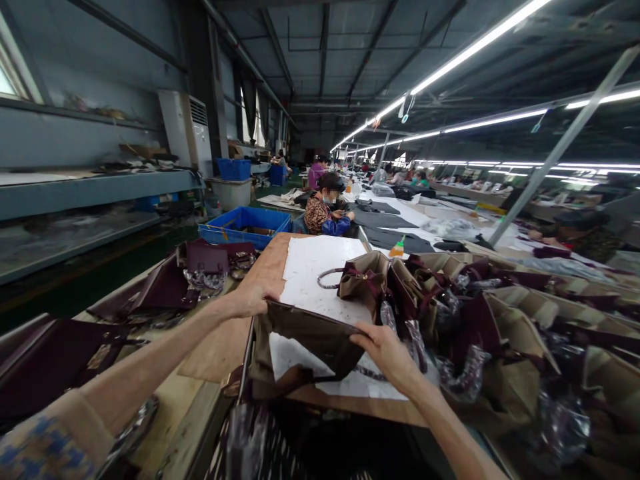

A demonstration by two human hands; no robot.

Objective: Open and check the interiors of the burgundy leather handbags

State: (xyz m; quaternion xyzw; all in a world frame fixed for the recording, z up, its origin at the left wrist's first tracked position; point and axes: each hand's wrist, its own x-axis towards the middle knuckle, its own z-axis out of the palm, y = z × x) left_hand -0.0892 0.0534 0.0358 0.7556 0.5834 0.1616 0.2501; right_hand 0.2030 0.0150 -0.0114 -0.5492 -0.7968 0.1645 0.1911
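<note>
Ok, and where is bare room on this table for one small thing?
Bare: the white paper's far part, beyond the held brown bag piece, left of the open handbags; also the wooden board strip beyond the left hand. Crowded: the right, packed with those handbags, and the far left, where burgundy handbags lie.

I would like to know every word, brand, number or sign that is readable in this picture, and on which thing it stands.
No text can be read.
Brown bag between the left hand and right hand: no lettering visible.
Orange bottle: too small to read any label.
Tall white unit: any marking is too small.
</note>
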